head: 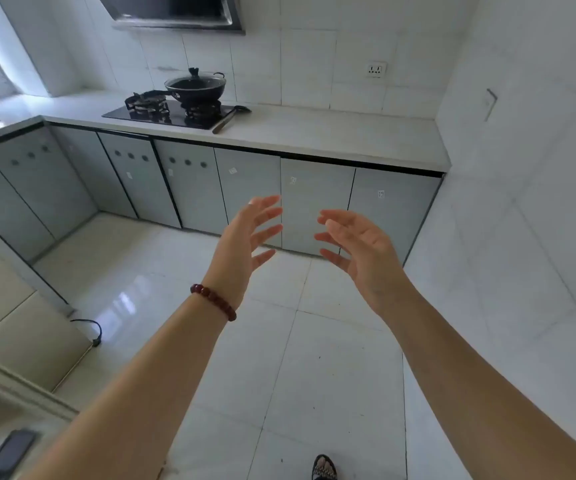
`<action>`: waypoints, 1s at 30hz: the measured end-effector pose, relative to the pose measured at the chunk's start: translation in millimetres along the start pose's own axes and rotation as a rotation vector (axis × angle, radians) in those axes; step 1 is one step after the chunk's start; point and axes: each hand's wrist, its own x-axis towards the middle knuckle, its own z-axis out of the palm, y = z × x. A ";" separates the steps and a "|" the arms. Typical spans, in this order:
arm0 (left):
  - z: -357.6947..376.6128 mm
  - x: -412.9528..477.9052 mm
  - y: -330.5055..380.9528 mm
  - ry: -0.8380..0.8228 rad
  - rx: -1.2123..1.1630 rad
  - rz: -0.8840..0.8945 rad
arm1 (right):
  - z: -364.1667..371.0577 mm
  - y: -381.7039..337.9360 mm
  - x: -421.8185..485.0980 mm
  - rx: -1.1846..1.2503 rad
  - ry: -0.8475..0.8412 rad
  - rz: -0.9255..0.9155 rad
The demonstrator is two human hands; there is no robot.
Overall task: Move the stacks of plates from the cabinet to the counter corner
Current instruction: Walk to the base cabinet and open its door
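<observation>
My left hand [245, 237] and my right hand [355, 244] are raised in front of me, palms facing each other, fingers spread, holding nothing. Behind them runs a row of grey cabinet doors [317, 206] under a white counter [331, 136], all shut. The counter's right corner [414, 143] meets the tiled side wall. No plates are in view. A red bead bracelet [213, 301] circles my left wrist.
A black gas hob [168, 112] with a lidded wok [194, 85] sits on the counter, a ladle [231, 117] beside it. A wall socket [376, 69] is above the counter. A black cable [89, 329] lies on the floor at left. My sandalled foot [324, 467] shows below.
</observation>
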 end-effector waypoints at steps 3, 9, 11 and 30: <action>11.1 35.6 -0.4 0.019 -0.006 -0.003 | -12.4 3.0 36.3 0.009 -0.008 0.021; 38.4 104.9 -4.4 0.040 -0.005 -0.023 | -42.8 12.9 103.9 0.008 -0.056 0.062; 43.6 124.8 -8.3 0.050 -0.004 -0.030 | -52.9 17.0 123.0 0.006 -0.060 0.078; -14.9 326.0 -32.0 0.078 0.002 -0.080 | -30.0 75.0 326.4 0.007 -0.068 0.180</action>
